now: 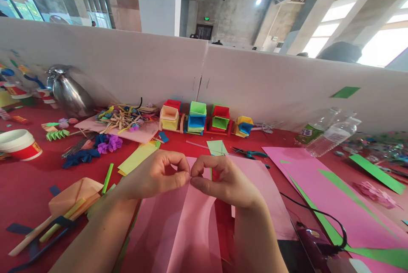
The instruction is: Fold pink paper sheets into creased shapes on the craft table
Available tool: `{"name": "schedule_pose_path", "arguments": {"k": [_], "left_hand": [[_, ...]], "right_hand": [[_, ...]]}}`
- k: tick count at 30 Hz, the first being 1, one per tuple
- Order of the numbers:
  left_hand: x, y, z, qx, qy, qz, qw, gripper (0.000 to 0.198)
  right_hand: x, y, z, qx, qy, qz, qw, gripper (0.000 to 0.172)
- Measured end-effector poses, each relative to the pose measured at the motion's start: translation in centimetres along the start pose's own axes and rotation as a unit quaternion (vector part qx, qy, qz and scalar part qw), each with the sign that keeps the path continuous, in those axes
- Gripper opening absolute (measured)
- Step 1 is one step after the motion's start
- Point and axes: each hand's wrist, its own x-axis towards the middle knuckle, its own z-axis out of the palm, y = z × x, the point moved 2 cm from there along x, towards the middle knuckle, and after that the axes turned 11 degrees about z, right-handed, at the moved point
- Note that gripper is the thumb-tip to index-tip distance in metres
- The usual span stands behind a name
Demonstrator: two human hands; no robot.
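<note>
Pink paper (pixel 191 222) lies on the red table (pixel 28 188) right in front of the person, creased lengthwise, its far edge raised. Left hand (pixel 156 177) and right hand (pixel 228 184) meet at that edge, each thumb and forefinger pinched closed on it. Beyond lie a plastic bottle (pixel 328 135) and scissors (pixel 251 154).

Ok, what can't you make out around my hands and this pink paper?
Head view:
- The pinched top edge of the pink paper: hidden by the fingers of the left hand and right hand.
- The purple tool: cut off by the bottom edge.
- The bottle label: too small to read.
</note>
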Motion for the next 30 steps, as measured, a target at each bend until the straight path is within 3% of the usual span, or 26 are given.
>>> {"name": "schedule_pose_path", "arguments": {"k": [30], "left_hand": [[0.31,-0.14,0.37,-0.051,0.073,0.026,0.996,0.012]], "right_hand": [[0.25,0.14,0.01,0.016,0.047,-0.005,0.999,0.007]]}}
